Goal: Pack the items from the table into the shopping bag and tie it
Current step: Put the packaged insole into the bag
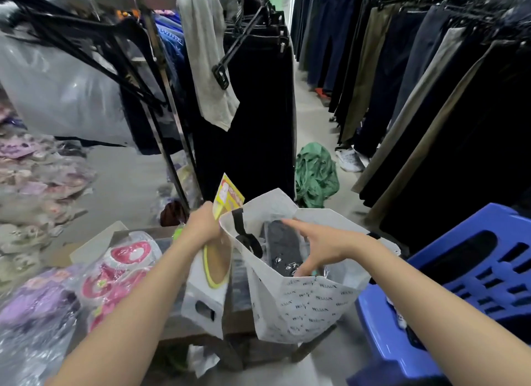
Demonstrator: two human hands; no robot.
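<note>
One left hand, one right hand, one shopping bag, one sock packet, one blue crate, one green cloth.

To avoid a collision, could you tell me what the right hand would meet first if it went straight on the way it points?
Probably the wall of the shopping bag by its black handle; the left hand gripping the sock packet lies just beyond, though depth is unclear.

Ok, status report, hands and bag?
Left hand grips sock packet at bag rim. Right hand inside bag, grip unclear. Bag open, untied. Nothing blocking.
</note>
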